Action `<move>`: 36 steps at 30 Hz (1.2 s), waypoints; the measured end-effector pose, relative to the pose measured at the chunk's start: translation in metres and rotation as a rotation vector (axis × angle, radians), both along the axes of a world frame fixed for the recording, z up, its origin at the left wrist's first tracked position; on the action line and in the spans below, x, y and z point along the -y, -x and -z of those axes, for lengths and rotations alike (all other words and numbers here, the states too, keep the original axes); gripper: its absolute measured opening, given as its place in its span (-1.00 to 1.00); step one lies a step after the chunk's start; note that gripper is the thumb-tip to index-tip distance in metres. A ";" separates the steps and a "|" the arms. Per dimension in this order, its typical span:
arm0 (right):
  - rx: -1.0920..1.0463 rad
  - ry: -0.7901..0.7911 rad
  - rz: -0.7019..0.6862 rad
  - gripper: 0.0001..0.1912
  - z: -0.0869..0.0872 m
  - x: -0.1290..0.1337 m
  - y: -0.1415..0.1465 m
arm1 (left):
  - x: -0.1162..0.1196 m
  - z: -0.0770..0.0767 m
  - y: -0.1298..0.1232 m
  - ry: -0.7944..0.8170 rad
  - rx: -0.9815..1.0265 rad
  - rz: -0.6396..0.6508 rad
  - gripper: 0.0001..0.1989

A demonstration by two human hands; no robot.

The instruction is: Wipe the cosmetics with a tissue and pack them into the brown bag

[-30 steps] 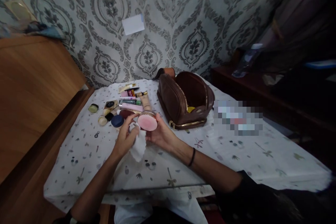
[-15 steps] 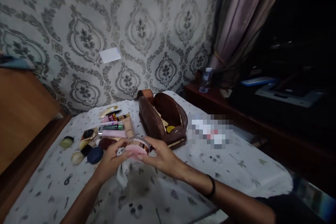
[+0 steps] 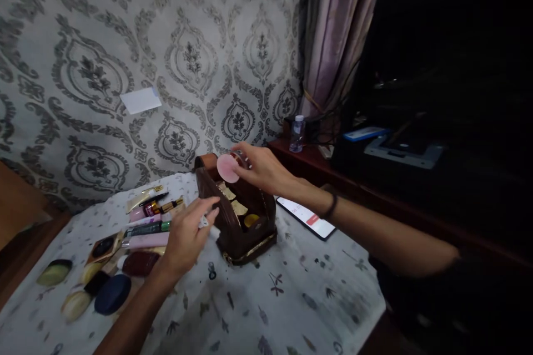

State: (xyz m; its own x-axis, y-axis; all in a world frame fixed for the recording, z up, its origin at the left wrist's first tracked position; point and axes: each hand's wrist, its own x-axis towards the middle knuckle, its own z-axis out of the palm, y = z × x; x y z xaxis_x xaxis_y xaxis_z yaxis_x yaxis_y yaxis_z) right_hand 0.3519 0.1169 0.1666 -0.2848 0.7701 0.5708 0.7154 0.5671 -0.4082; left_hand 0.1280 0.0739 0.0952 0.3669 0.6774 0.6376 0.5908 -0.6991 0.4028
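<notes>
Fingers (image 3: 242, 147) of your right hand (image 3: 266, 171) grip a round pink compact (image 3: 227, 168) over the open brown bag (image 3: 250, 244). Your left hand (image 3: 188, 236) clutches white cloth (image 3: 214, 232) beside it. Phone (image 3: 297, 212) text unreadable.

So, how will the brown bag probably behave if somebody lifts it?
The brown bag probably bends somewhat: its leather-like walls curve softly. The yellow round item inside may shift or spill if tipped, since the top gapes open.

Head-worn view, from above the near side, facing forward and down, tabletop (image 3: 245, 294) close, patterned wall (image 3: 216, 5) beyond.
</notes>
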 end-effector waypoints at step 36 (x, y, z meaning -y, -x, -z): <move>0.643 0.470 0.181 -0.64 0.056 -0.099 0.053 | 0.002 0.029 -0.008 -0.141 -0.083 0.044 -0.66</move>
